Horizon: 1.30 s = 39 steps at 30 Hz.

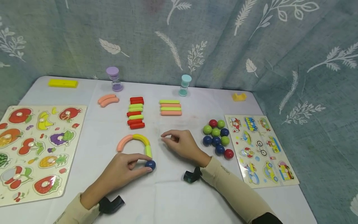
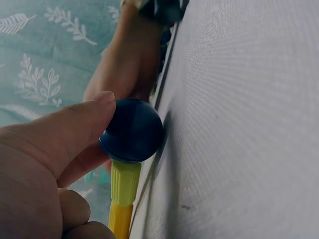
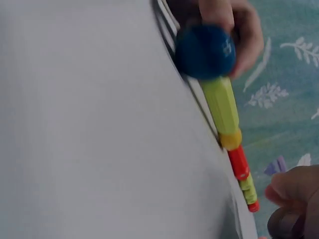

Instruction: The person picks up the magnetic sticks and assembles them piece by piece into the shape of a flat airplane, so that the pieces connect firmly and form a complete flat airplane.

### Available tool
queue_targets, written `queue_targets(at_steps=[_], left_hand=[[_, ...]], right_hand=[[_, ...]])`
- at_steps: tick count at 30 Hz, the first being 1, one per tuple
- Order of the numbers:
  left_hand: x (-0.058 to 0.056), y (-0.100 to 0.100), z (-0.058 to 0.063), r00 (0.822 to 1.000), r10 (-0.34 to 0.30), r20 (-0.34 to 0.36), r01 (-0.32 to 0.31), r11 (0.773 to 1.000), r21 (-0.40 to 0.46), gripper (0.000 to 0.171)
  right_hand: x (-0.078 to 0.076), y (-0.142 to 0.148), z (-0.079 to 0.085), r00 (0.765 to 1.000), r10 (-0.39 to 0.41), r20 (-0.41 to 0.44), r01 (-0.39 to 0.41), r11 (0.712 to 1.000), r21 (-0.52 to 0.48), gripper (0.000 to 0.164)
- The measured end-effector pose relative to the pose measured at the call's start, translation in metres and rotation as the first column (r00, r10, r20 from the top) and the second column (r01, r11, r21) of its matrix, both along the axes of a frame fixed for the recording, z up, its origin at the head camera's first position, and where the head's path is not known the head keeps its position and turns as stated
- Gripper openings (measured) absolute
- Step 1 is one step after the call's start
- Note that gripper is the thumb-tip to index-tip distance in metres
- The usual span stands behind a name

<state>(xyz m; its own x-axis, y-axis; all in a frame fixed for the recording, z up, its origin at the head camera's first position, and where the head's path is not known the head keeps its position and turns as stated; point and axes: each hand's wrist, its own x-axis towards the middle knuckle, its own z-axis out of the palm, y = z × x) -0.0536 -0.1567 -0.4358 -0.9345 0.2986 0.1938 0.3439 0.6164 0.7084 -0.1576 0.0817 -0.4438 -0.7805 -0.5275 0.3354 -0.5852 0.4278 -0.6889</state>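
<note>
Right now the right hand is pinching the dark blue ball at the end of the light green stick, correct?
Wrong hand: the head view shows the left hand pinching the dark blue ball at the end of the light green stick.

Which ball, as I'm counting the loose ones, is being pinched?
The dark blue ball at the arch's light green end, pinched by the left grip; the other balls sit clustered beside the vehicle board.
</note>
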Motion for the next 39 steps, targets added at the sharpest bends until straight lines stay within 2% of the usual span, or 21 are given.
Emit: queue_targets(at_steps=[6,10,14,17,22,27,30,33,39], left_hand=[[-0.001,-0.001,-0.002,1.0,-0.015,-0.003,0.016,0.999,0.035,0.025],[-0.001,-0.003,-0.003,0.999,-0.039,-0.008,0.039,0.998,0.049,0.026],[-0.002,-0.002,-0.003,0.998,-0.057,-0.025,0.059,0.997,0.057,0.026],[-0.003,-0.002,-0.002,0.998,-0.056,-0.021,0.057,0.997,0.058,0.026],[-0.001,-0.002,-0.003,0.999,-0.046,-0.006,0.046,0.997,0.057,0.026],[0.0,-0.001,-0.003,1.0,-0.022,-0.007,0.023,0.998,0.051,0.025],[0.001,0.0,-0.003,1.0,-0.008,0.017,0.007,0.999,0.041,0.025],[0.001,0.001,-0.003,1.0,-0.001,0.028,0.0,0.999,0.032,0.026],[0.0,0.0,-0.002,1.0,0.01,0.018,-0.01,1.0,0.015,0.026]], right_hand=[[-0.028,-0.039,0.008,1.0,0.021,0.015,-0.022,1.0,0.011,0.017],[-0.041,-0.058,0.007,0.999,0.039,0.009,-0.039,0.999,0.008,0.018],[-0.05,-0.067,0.002,1.0,0.013,-0.009,-0.013,0.999,0.031,0.021],[-0.053,-0.07,-0.001,0.999,-0.024,-0.029,0.026,0.994,0.104,0.026],[-0.053,-0.074,-0.001,0.998,-0.029,-0.057,0.04,0.975,0.218,0.031],[-0.052,-0.073,-0.001,0.997,-0.008,-0.078,0.026,0.971,0.236,0.028],[-0.048,-0.066,-0.003,0.998,-0.012,-0.068,0.027,0.976,0.217,0.028],[-0.04,-0.053,-0.004,0.998,-0.037,-0.055,0.045,0.987,0.153,0.027],[-0.016,-0.013,-0.006,0.994,-0.084,-0.065,0.089,0.993,0.073,0.027]])
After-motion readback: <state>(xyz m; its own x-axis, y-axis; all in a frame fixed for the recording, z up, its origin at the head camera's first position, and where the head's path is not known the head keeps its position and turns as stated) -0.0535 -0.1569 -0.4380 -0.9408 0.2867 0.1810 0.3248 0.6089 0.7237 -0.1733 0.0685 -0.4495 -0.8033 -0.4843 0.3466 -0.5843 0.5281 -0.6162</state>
